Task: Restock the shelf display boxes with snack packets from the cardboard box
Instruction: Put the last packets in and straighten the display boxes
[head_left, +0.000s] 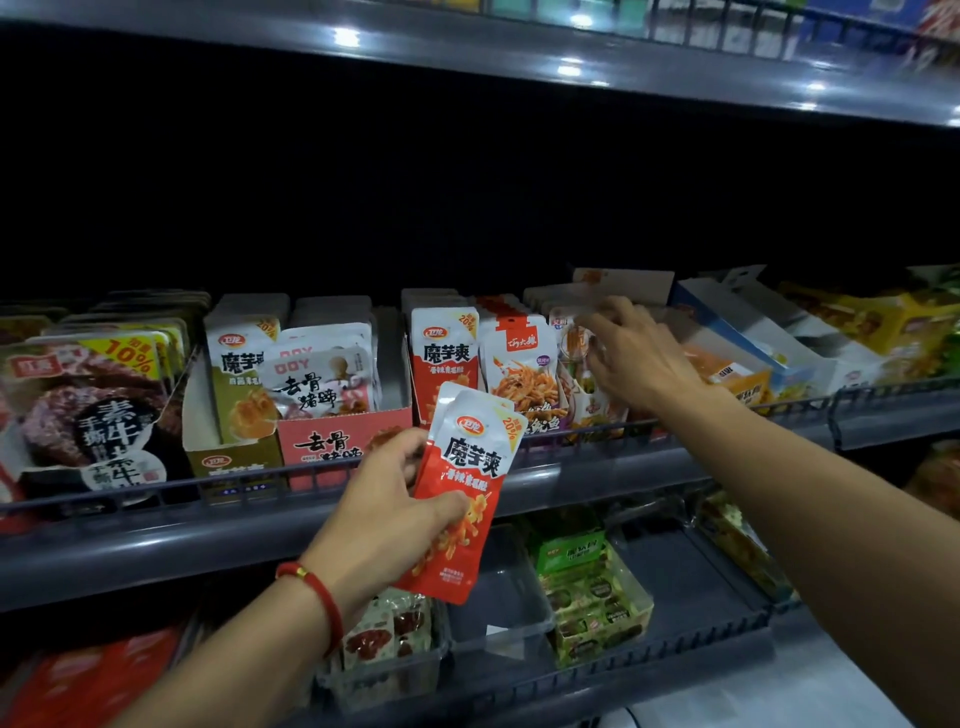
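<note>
Head view. I see the left hand (387, 512) in front of the middle shelf (156, 540), fingers and thumb pinching a small stack of red-and-white snack packets (462, 499); the stack hangs tilted, its top corner overlapping the shelf's wire rail (597, 431). A red cord bracelet (317, 597) sits on that wrist.

The right hand (636, 356) reaches further back and to the right, fingers spread loosely, over the packets standing in a display box (587, 400); motion blur there, so I cannot tell whether it touches them.

Directly behind the held stack stands a row of matching red packets (444, 358), upright in their own slot. Left of that: a pink display box (337, 441) with white packets, then an olive display box (234, 457) with green-faced packets, then dark beef-print packets (88, 405) at far left. Right of the right hand: an orange box (737, 374), a blue-and-white box (753, 332), yellow packs (893, 317).

The rail runs along the shelf front, between both hands and the boxes. On the lower shelf, clear tubs (498, 597) and green wrapped sweets (592, 587). The cardboard box is out of frame.
</note>
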